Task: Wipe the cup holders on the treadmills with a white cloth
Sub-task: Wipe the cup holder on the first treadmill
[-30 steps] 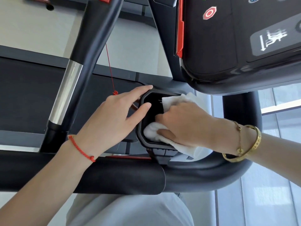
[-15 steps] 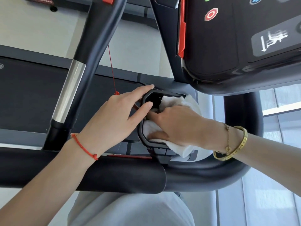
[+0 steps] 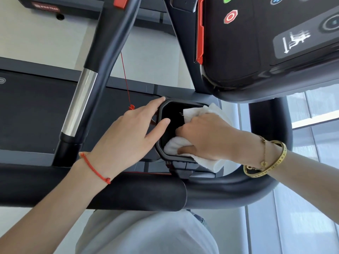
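Fingers of the right hand (image 3: 207, 136) curl down over a white cloth (image 3: 207, 162), pressing it inside the black cup holder (image 3: 161, 153); the thumb lies flat on the cloth at the holder's near edge, and the fingertips dip out of sight into the dark well. Bunched folds of the cloth show at the far corner of the holder and at its near right side, where one end spills over the rim. The holder sits just below the treadmill console (image 3: 266, 52), between the upright post (image 3: 102, 57) and the curved black handrail (image 3: 238, 186). The left hand (image 3: 128, 140) lies beside the holder with its fingers straight and spread: the forefinger reaches along the holder's far left corner and touches the rim, and another fingertip rests over the left rim at the opening. It grips nothing. A red cord bracelet (image 3: 95, 169) circles the left wrist, and a gold bangle (image 3: 269, 162) with a thin gold chain sits on the right wrist. A thin red safety cord (image 3: 125, 77) hangs down to a clip just beyond the left hand's knuckles. Behind the post the dark running belt (image 3: 33, 114) stretches to the left.
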